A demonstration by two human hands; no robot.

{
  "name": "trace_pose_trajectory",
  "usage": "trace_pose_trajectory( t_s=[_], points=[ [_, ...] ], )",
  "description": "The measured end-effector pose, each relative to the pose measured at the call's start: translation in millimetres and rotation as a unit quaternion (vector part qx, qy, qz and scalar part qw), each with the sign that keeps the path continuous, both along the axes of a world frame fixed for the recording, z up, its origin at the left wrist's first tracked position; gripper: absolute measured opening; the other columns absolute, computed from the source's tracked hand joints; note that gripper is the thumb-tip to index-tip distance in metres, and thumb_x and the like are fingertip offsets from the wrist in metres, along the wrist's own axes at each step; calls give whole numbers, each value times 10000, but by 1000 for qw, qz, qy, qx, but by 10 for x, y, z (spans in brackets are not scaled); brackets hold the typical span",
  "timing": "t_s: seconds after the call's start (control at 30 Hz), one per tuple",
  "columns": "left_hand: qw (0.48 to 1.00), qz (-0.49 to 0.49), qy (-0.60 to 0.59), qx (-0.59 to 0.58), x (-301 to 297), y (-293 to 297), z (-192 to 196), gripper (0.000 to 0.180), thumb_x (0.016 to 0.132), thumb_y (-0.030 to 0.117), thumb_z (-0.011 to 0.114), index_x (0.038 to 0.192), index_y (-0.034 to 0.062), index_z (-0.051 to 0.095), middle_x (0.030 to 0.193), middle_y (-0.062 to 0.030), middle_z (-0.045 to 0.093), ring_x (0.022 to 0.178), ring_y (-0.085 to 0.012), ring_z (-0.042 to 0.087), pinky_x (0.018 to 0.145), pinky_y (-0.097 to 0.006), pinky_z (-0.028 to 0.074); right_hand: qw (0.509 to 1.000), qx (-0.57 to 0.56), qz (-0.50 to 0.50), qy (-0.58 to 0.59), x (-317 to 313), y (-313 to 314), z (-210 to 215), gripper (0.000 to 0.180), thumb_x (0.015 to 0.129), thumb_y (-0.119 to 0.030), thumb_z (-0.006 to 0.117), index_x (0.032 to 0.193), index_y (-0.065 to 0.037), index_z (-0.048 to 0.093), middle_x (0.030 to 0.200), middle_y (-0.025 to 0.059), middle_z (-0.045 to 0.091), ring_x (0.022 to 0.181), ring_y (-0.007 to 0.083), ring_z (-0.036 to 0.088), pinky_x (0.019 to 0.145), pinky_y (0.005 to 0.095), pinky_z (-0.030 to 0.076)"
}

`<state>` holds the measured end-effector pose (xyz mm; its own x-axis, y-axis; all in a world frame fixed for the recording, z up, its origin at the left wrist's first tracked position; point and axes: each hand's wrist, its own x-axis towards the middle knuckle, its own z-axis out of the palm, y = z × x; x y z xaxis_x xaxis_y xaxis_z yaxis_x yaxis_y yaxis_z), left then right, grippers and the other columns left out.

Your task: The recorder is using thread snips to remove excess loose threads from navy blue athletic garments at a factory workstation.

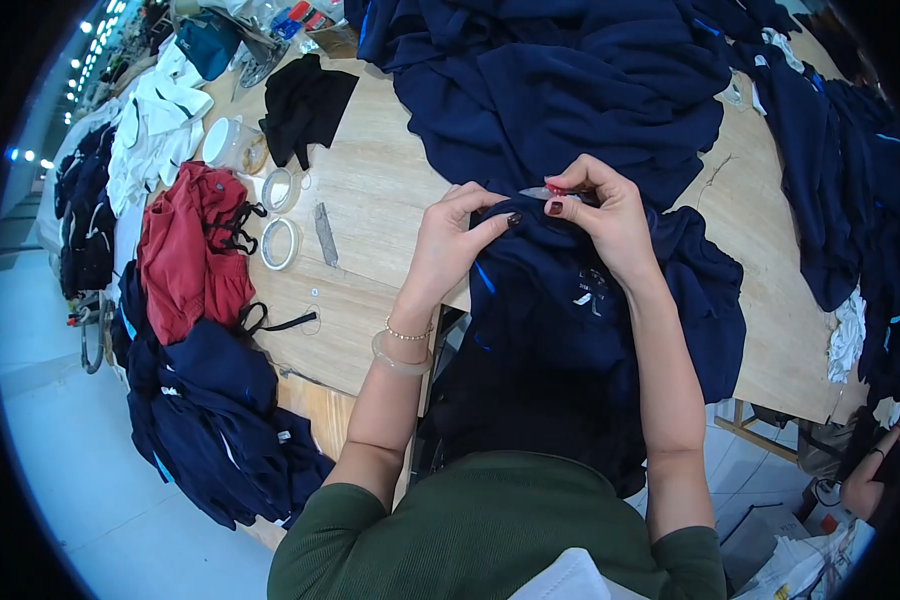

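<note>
The navy garment [550,275] hangs between the person and the near edge of the wooden table [380,170], its upper part raised in both hands and its lower part falling toward the person's lap. At the garment's top left, the left hand [450,235] is closed in a pinch, thumb and fingers gripping a gathered fold. At its top right, the right hand [620,220] is closed too, thumb and forefinger gripping what seems to be a small pale tool [536,192], perhaps with a blade; the fingers hide most of it.

Beyond the garment spreads a large navy cloth pile [560,100]; well to its left lie a red garment [195,255] and a grey strip [325,235], the strip nearer.

The garment looks soft and limp, probably light to lift a fold at a time, though its hanging length would drag on the grip. It should not be slippery, but loose layers could slide over each other. The best hold is likely a firm pinch close beside the working spot, keeping the fold taut; the cloth could be nicked if the tool is indeed sharp.
</note>
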<state>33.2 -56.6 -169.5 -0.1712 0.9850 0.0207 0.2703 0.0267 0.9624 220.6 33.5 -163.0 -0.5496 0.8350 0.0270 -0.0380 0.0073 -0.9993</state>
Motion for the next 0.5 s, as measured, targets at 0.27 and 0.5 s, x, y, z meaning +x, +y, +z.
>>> trace_pose_trajectory(
  t_s=[0.27, 0.5],
  points=[
    [977, 93, 187, 34, 90, -139, 179, 234, 765, 73, 768, 984, 25, 703, 920, -69, 617, 725, -198, 587, 652, -313, 478, 998, 11, -58, -34, 61, -53, 61, 222, 823, -119, 772, 957, -19, 627, 872, 9, 658, 827, 75, 584, 809, 229, 460],
    [952, 160, 241, 100, 227, -192, 23, 117, 817, 28, 716, 927, 4, 684, 853, -85, 628, 657, -199, 618, 595, -308, 473, 999, -2, -37, -33, 73, -141, 115, 200, 908, -116, 684, 1063, -12, 613, 909, -6, 623, 824, 48, 547, 776, 181, 433]
  ],
)
